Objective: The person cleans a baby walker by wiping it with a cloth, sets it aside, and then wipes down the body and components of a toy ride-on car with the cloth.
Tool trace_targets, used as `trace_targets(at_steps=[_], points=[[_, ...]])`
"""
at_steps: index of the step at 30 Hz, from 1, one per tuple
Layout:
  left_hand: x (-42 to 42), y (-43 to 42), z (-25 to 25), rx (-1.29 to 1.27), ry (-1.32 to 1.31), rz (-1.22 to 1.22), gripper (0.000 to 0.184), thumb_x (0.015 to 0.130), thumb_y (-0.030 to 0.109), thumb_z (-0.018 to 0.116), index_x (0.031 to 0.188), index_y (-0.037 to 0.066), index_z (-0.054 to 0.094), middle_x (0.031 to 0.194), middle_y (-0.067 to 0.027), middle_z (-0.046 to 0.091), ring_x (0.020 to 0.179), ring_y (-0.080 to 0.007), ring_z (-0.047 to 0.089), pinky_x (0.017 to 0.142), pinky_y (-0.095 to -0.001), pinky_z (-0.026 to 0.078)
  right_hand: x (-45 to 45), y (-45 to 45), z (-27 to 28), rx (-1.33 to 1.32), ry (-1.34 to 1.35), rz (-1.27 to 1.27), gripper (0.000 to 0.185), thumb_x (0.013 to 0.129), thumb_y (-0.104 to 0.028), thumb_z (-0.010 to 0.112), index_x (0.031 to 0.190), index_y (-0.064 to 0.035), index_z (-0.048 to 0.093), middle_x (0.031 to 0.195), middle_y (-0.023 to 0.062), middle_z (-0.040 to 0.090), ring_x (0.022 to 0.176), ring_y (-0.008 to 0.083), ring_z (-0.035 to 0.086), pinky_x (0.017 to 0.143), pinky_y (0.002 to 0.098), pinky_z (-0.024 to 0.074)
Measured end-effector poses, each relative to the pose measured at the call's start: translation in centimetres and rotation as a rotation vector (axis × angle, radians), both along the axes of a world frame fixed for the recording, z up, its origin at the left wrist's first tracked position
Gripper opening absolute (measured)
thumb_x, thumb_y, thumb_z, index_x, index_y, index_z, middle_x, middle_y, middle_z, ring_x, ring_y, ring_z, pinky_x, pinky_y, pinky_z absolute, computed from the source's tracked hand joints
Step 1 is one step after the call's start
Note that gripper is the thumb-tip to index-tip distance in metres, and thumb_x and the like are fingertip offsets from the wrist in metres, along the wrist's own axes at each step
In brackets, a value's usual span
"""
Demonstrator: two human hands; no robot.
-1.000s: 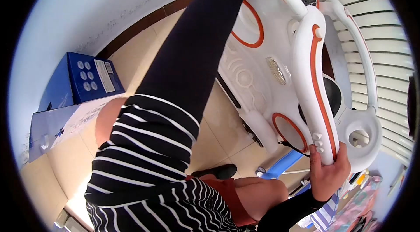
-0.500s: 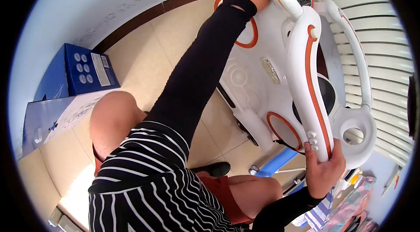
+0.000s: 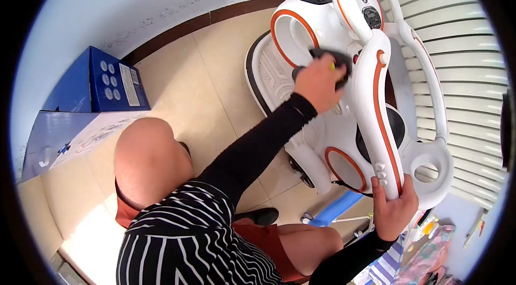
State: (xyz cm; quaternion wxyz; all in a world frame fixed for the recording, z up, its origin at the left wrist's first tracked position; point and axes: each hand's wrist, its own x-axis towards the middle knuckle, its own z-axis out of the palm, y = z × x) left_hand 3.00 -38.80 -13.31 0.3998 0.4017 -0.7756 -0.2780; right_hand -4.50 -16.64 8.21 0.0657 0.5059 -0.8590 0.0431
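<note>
A white ride-on toy car [image 3: 371, 118] with orange trim stands in front of me. My right hand [image 3: 395, 207] is closed round the lower end of its white guard bar [image 3: 382, 102], thumb near several small white pegs. My left hand [image 3: 321, 83] is closed on a black drill-like tool [image 3: 337, 59] with a yellow-green spot. Motion blur hides its exact kind. That hand is over the car body, left of the bar, close to the orange-ringed wheel arch [image 3: 293, 30]. I cannot tell whether the tool touches the car.
Blue boxes [image 3: 115, 83] stand by the wall at left. A white radiator [image 3: 462, 70] is behind the car at right. On the tiled floor, a blue tubular object [image 3: 336, 208] lies near my foot. Patterned cloth [image 3: 430, 255] and other items are at lower right.
My left hand has come down from the car's far end toward its middle, bringing the dark tool with it. The right hand keeps its hold on the bar, and the view has shifted slightly.
</note>
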Motion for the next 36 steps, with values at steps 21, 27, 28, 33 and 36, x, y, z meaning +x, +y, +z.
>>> trace_targets(at_steps=[21,27,28,33,36], points=[[7.8,-18.5,-6.8,0.454,0.271,0.468,0.041,0.085,0.04,0.068,0.1,0.003,0.076,0.097,-0.0249,0.072,0.097,-0.0426,0.069,0.086,-0.0469,0.055,-0.2,0.3,0.0,-0.048,-0.039,0.031,0.041,0.077,-0.028,0.085,0.089,0.0029,0.061,0.069,0.0207,0.061,0.059,0.0349,0.057,0.06,0.042,0.0459],[7.9,-18.3,-11.9,0.423,0.349,0.384,0.038,0.088,0.035,0.066,0.107,0.003,0.075,0.102,-0.025,0.072,0.097,-0.0405,0.07,0.086,-0.0458,0.055,-0.2,0.1,0.0,-0.026,-0.049,-0.002,0.04,0.078,-0.028,0.085,0.09,0.0025,0.062,0.07,0.0199,0.062,0.06,0.0331,0.058,0.06,0.0414,0.0461],[7.5,-19.0,-10.7,0.272,0.514,0.304,0.036,0.087,0.033,0.067,0.106,0.003,0.075,0.101,-0.0237,0.073,0.098,-0.0406,0.07,0.086,-0.0451,0.055,-0.3,0.2,-0.2,-0.034,-0.057,0.003,0.04,0.078,-0.028,0.084,0.09,0.0025,0.062,0.07,0.0198,0.062,0.06,0.033,0.058,0.06,0.0414,0.0462],[4.9,-18.6,-1.3,-0.07,0.253,0.204,0.04,0.087,0.041,0.069,0.107,0.008,0.076,0.108,-0.018,0.072,0.101,-0.0395,0.067,0.09,-0.0454,0.054,-0.3,0.1,-0.2,-0.065,-0.078,0.016,0.039,0.079,-0.026,0.084,0.089,0.0028,0.061,0.07,0.0197,0.061,0.06,0.0331,0.057,0.06,0.0419,0.0458],[5.6,-19.9,-3.2,0.192,0.255,0.346,0.044,0.087,0.043,0.068,0.111,0.006,0.076,0.108,-0.0199,0.074,0.103,-0.0383,0.069,0.092,-0.0448,0.054,-0.4,0.1,0.1,-0.046,-0.087,0.015,0.039,0.078,-0.026,0.084,0.088,0.0029,0.059,0.069,0.0204,0.06,0.059,0.0347,0.056,0.059,0.0425,0.0452]])
